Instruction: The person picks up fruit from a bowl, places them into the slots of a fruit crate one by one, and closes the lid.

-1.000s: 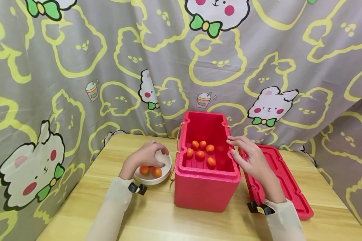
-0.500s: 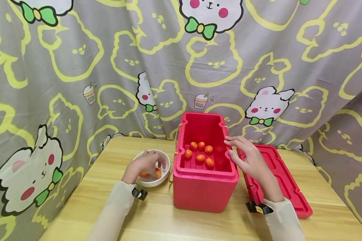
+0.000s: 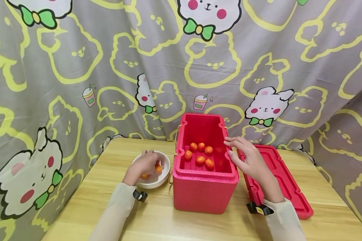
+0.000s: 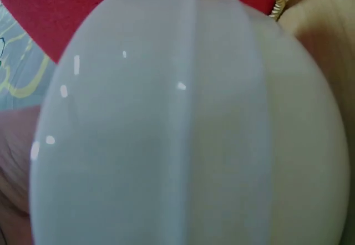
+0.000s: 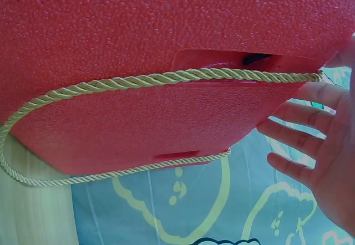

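Nearest to me, my left hand is down inside the white bowl, fingers curled over the small orange tomatoes there. A second ago it sat at the bowl's far rim with two fruits plainly in view. It has since dropped lower and now covers most of them. I judge that a pick from the bowl is under way, but I cannot tell whether a fruit is actually pinched, because the fingers hide the contact. The left wrist view gives only the bowl's outer wall, blurred, with the red box just behind it.

My right hand has barely shifted over the same interval. It hangs at the box's right rim, fingers spread and straight, holding nothing. The right wrist view confirms this and shows the box wall with its gold rope handle.

The box stands open just right of the bowl, with six tomatoes on its ribbed floor. Its lid lies flat on the table, touching the box's right side, under my right forearm.

Obstructions: the box's tall near-left wall stands between the bowl and the fruit inside the box. Beyond everything hangs the cartoon curtain.
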Available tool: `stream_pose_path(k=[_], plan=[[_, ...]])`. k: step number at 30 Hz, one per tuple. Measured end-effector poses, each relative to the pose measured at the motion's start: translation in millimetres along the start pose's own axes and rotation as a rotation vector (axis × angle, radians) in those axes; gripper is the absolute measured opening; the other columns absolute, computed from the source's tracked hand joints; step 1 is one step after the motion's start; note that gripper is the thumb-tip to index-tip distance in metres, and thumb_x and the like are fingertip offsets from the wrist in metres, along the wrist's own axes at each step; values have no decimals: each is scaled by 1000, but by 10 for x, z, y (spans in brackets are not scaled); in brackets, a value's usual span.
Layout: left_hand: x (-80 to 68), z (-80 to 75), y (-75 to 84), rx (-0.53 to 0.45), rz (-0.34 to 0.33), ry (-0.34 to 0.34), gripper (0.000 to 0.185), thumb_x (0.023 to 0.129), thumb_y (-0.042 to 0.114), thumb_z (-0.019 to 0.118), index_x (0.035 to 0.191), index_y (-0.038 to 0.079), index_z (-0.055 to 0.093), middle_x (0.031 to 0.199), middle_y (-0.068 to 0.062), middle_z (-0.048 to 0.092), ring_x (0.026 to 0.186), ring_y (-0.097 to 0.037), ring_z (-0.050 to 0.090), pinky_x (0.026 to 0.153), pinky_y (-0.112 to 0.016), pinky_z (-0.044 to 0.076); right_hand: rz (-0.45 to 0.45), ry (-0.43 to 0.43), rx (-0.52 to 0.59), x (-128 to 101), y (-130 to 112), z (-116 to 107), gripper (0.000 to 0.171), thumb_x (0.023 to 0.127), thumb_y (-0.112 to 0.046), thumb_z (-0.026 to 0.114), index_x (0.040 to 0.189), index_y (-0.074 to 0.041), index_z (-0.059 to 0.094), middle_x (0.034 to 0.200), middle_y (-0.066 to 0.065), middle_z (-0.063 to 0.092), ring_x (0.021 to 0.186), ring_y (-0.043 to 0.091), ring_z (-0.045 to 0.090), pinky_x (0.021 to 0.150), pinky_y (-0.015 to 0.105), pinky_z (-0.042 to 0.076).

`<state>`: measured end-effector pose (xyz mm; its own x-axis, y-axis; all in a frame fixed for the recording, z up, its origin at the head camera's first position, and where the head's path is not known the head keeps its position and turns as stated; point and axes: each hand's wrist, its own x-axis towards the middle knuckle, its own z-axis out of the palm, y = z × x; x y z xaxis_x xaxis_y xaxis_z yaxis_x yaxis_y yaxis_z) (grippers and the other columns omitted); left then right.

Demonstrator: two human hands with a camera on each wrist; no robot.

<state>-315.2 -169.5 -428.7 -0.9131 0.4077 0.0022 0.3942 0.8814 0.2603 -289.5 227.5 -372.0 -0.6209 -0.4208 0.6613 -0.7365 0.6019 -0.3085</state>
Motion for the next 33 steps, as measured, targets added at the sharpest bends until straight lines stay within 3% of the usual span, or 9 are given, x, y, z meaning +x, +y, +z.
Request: stream_pose_path(k=[8,17,24,28,33], plan=[[-17,-98,-45,-117,38,139,38,65,8,88,95,20,68,90,8,64,95,-18,47,89,-41,25,5,2,4,-1,-11,5,38,83,-13,76,120,-8,70,132,8,66,119,28,62,88,58,57],[-124,-371,-13,-175,88,309,34,69,18,86,97,22,69,93,9,66,100,-19,50,90,-42,25,-1,9,-2,-12,2,13,37,83,-13,76,119,-8,71,131,8,66,118,27,63,87,56,58],[-209,-528,-2,-320,227,560,37,72,15,87,105,18,71,103,3,72,100,-21,53,94,-44,30,11,19,14,-12,0,12,37,83,-14,76,120,-9,71,132,6,66,118,26,62,88,56,58],[-205,-539,7,-413,295,712,39,72,11,87,108,16,73,106,1,74,102,-25,54,94,-44,34,11,24,18,-17,-1,17,37,84,-15,76,120,-10,71,132,5,66,118,25,63,87,55,59],[-171,-518,33,-460,348,894,41,70,6,87,108,14,75,105,-3,75,102,-23,54,90,-40,38,10,26,20,-19,-2,21,38,84,-16,76,120,-10,71,133,4,66,118,24,63,87,54,59]])
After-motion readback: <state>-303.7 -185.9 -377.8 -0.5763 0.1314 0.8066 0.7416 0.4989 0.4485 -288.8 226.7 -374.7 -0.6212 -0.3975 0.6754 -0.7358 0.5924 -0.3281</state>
